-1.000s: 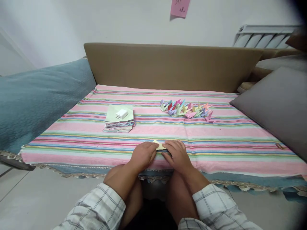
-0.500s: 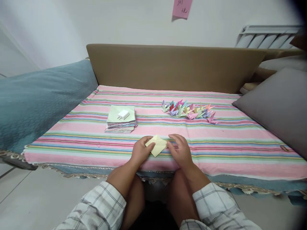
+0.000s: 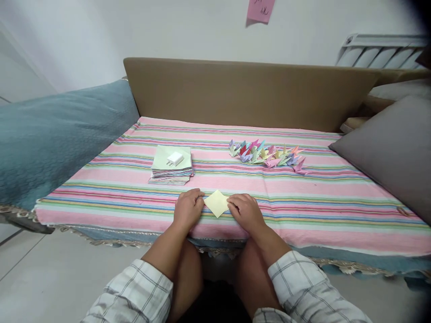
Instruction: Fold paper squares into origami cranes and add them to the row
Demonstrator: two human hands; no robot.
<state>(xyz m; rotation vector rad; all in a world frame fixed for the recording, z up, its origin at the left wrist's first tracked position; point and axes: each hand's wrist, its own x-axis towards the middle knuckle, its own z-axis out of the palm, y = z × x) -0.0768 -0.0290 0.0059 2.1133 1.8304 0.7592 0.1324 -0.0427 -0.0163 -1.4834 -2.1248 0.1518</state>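
Observation:
A pale yellow folded paper (image 3: 216, 203) lies as a small diamond near the front edge of the striped cloth. My left hand (image 3: 189, 207) is closed at its left corner, thumb and fingers together there. At the right corner, my right hand (image 3: 246, 211) pinches the paper between thumb and fingertips. Beyond my left hand stands a stack of paper sheets (image 3: 171, 174), with a white charger plug (image 3: 175, 159) lying on top. Farther off to the right, several colourful folded paper cranes (image 3: 266, 154) sit in a cluster.
The pink striped cloth (image 3: 111, 193) covers the sofa seat, backed by a brown backrest (image 3: 249, 94). A blue-covered armrest (image 3: 67, 121) bounds the left, a grey cushion (image 3: 390, 148) the right. A small brown object (image 3: 403, 211) lies near the cushion.
The yellow paper has gone from a kite-like shape with a raised flap to a neat flat diamond. My left hand has slid left to its corner; my right fingers have closed on the other.

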